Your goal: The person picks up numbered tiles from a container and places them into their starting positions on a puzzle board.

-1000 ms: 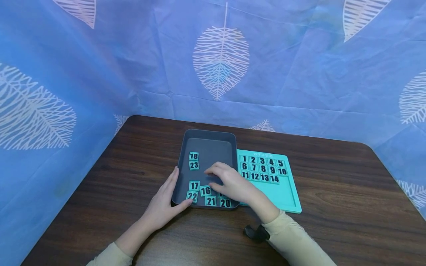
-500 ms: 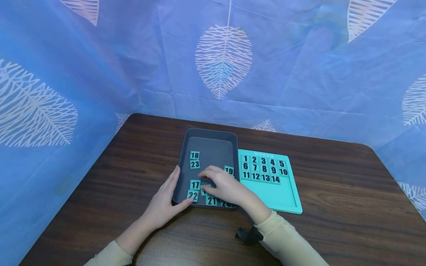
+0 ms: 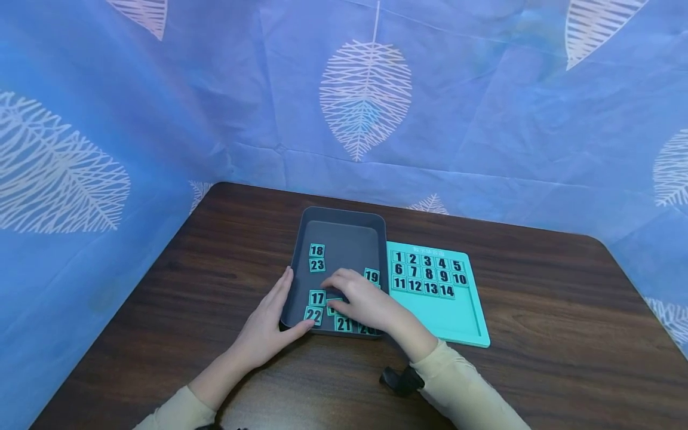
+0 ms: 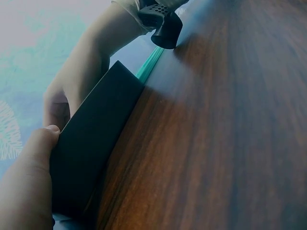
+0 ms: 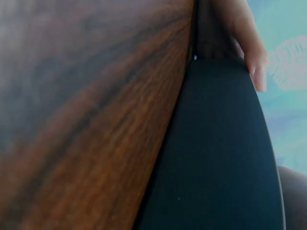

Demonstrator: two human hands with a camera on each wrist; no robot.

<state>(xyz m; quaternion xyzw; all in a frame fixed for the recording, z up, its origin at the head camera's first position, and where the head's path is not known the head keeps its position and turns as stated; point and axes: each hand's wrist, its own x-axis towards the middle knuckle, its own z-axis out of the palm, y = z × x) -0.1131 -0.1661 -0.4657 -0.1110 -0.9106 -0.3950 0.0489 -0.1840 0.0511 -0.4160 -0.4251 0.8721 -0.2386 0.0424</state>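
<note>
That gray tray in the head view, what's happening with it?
A person's left-hand grip rests against the left edge of the gray tray, while the right-hand grip hangs over the loose tiles; whether it touches one is unclear. To the tray's right, the green board holds tiles 1 to 14 in ordered rows.

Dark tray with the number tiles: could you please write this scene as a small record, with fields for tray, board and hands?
tray: dark, on wooden table
readable tiles in tray: 17, 18, 19, 21, 22, 23
board: turquoise, right of tray; tiles 1 to 14 in three rows
left hand: at tray's near-left corner, thumb over near rim
right hand: over tray, thumb at half-covered tile; grip unclear
</note>
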